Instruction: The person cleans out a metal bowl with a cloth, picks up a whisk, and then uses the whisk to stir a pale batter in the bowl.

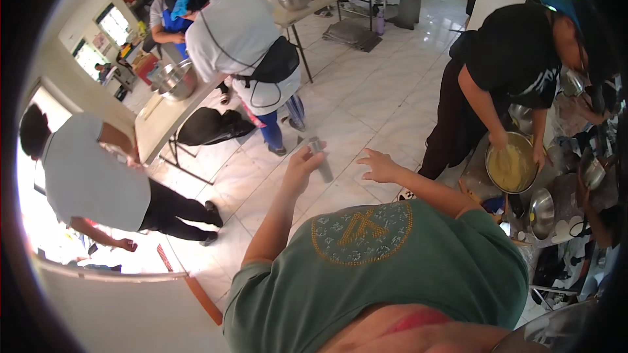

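My left hand [305, 163] is raised in front of my chest and grips a slim grey cylinder [325, 170]. It looks like metal, with a shiny rim at its upper end; blur hides what it is exactly. To the right of it, my right hand [381, 167] is held out in the air with the fingers spread and nothing in them. Both hands are over the tiled floor, apart from each other and away from any table.
To my right, a co-worker [510, 54] has a hand in a metal bowl [486, 166] of yellow mixture [512, 169]. Another metal bowl [541, 213] is beside it. People stand around a long table [162, 132] at left. A black bag [211, 126] lies below it.
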